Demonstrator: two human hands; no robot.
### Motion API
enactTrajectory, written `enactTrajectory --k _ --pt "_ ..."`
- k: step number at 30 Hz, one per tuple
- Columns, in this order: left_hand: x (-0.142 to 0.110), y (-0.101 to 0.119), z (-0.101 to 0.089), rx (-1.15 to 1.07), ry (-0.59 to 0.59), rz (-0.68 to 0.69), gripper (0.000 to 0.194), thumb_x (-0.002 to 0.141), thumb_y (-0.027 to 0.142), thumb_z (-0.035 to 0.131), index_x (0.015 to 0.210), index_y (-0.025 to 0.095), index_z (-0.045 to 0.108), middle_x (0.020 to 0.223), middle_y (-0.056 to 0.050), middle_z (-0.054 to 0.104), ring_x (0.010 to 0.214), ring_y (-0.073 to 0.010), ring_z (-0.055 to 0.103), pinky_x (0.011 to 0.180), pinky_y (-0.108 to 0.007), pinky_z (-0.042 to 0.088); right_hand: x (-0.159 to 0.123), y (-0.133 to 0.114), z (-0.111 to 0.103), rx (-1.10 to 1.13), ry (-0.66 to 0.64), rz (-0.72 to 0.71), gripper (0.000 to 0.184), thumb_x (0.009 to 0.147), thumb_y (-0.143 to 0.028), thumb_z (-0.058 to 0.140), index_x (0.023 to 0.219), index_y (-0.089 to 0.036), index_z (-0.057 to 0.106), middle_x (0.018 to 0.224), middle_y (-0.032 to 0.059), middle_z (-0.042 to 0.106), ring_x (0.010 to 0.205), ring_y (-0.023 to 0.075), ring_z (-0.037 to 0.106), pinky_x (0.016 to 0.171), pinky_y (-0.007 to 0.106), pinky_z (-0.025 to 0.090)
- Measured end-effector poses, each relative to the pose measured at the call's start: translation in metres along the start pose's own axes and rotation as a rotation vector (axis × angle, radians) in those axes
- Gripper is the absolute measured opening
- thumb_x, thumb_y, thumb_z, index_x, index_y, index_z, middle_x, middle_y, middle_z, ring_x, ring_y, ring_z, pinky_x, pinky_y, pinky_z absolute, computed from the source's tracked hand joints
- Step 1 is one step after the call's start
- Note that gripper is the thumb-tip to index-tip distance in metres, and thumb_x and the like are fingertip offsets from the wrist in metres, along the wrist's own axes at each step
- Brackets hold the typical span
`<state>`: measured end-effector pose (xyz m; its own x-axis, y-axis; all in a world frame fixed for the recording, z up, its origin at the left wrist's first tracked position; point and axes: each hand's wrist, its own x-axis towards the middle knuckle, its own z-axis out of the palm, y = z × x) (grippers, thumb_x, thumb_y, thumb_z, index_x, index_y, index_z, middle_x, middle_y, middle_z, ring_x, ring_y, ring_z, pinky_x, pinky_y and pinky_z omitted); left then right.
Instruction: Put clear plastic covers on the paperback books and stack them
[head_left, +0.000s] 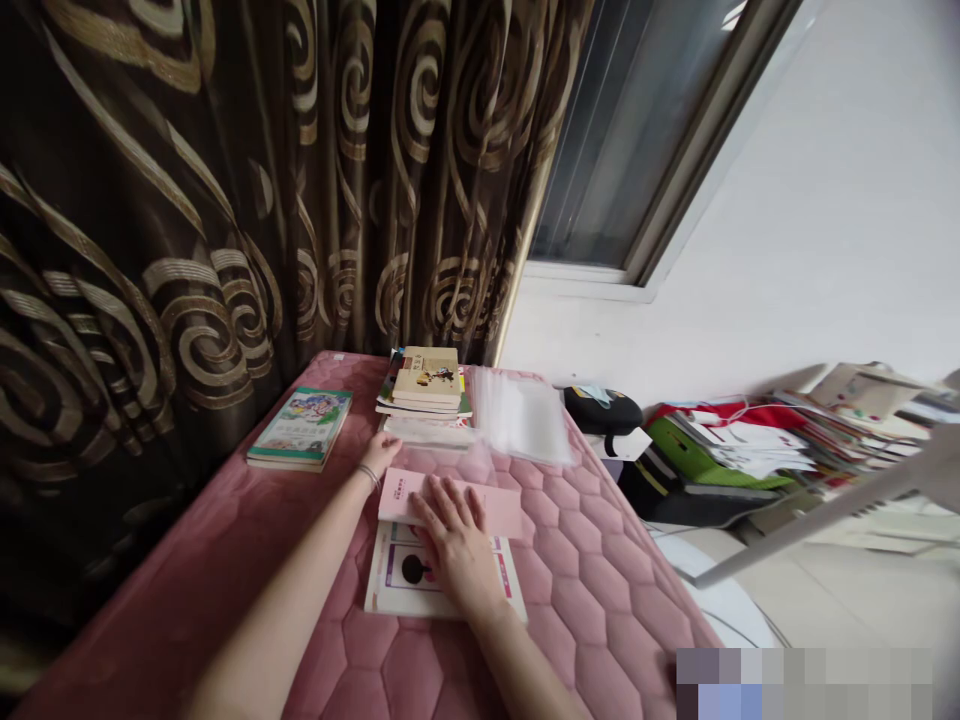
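Observation:
A white book (397, 585) lies on the pink quilted surface (600, 590) in front of me, with a pink cover or sleeve (502, 510) laid over its upper part. My right hand (454, 540) rests flat on the book and the pink cover, fingers stretched out. My left hand (381, 452) reaches to the pink cover's upper left corner, near the foot of a stack of books (426, 390); its fingers are mostly hidden. A bracelet sits on the left wrist.
A green-covered book (301, 428) lies at the left by the dark patterned curtain (187, 200). Clear plastic sleeves (521, 415) lie right of the stack. Beyond the right edge are a black object (602, 408), piled papers and books (750, 450) and a white bar (825, 510).

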<state>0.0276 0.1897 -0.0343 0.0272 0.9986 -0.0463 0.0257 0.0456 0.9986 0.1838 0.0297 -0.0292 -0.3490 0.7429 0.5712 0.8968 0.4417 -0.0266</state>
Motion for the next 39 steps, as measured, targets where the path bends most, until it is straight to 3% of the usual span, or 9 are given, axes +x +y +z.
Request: enactTrajectory --k 3,8,14,18,22,27,34,39 --pt "-0.019 0.006 -0.003 -0.097 -0.078 -0.036 0.035 0.070 0.048 0.068 0.082 0.020 0.049 0.066 0.001 0.067 0.055 -0.0181 0.066 0.051 -0.028 0.051 0.000 -0.002 -0.001 -0.002 -0.004 -0.006 0.046 0.092 -0.024 0.045 0.138 -0.031 0.042 0.148 0.0030 0.035 0.136 0.0265 0.030 0.110 0.049 0.021" --pt "-0.043 0.010 -0.010 -0.213 -0.112 -0.050 0.040 0.069 0.052 0.066 0.087 0.020 0.049 0.074 -0.003 0.071 0.065 -0.0219 0.070 0.058 -0.032 0.053 -0.002 -0.006 0.002 0.016 -0.047 0.014 0.047 0.091 -0.021 0.046 0.137 -0.031 0.043 0.146 0.0034 0.039 0.134 0.0264 0.035 0.108 0.049 0.022" --pt "-0.059 0.005 -0.010 -0.318 -0.108 -0.044 0.056 0.069 0.052 0.067 0.110 0.017 0.054 0.085 -0.008 0.073 0.075 -0.0251 0.070 0.064 -0.035 0.054 -0.006 -0.005 0.008 0.022 -0.120 0.050 0.048 0.091 -0.021 0.046 0.138 -0.032 0.043 0.146 0.0038 0.039 0.134 0.0268 0.035 0.107 0.048 0.022" --pt "-0.069 0.003 -0.011 -0.438 -0.107 -0.052 0.063 0.070 0.039 0.070 0.124 0.015 0.048 0.088 -0.011 0.073 0.077 -0.0252 0.070 0.068 -0.035 0.052 -0.008 -0.004 0.008 0.019 -0.147 0.045 0.053 0.090 -0.017 0.046 0.139 -0.034 0.039 0.147 0.0026 0.037 0.134 0.0260 0.035 0.108 0.047 0.021" --pt "-0.076 0.002 -0.012 -0.478 -0.160 -0.002 0.081 0.060 0.018 0.075 0.133 0.016 0.041 0.094 -0.012 0.072 0.083 -0.0245 0.069 0.070 -0.032 0.051 -0.008 -0.004 0.011 0.040 -0.167 0.065 0.055 0.089 -0.016 0.046 0.141 -0.033 0.037 0.148 0.0033 0.035 0.135 0.0265 0.032 0.108 0.047 0.020" --pt "-0.082 -0.006 -0.009 -0.445 -0.148 0.051 0.090 0.056 0.012 0.075 0.137 0.017 0.036 0.103 -0.014 0.070 0.087 -0.0237 0.068 0.064 -0.025 0.049 -0.008 -0.006 0.014 0.124 -0.168 0.085 0.052 0.090 -0.017 0.046 0.140 -0.033 0.039 0.148 0.0020 0.035 0.136 0.0260 0.031 0.110 0.049 0.020" --pt "-0.085 -0.009 -0.009 -0.459 -0.130 0.089 0.086 0.060 0.013 0.073 0.137 0.018 0.036 0.105 -0.013 0.070 0.090 -0.0218 0.067 0.071 -0.027 0.050 -0.001 0.003 0.007 0.342 -0.107 0.146 0.038 0.091 -0.017 0.044 0.125 -0.028 0.058 0.139 0.0049 0.049 0.131 0.0251 0.039 0.108 0.049 0.030" --pt "-0.084 -0.008 -0.011 -0.423 -0.128 0.121 0.083 0.063 0.017 0.073 0.137 0.017 0.036 0.105 -0.015 0.070 0.094 -0.0225 0.066 0.074 -0.028 0.049 0.000 0.033 0.005 0.463 0.069 0.346 0.030 0.088 -0.017 0.045 0.103 -0.025 0.070 0.121 0.0073 0.061 0.116 0.0235 0.051 0.099 0.043 0.043"
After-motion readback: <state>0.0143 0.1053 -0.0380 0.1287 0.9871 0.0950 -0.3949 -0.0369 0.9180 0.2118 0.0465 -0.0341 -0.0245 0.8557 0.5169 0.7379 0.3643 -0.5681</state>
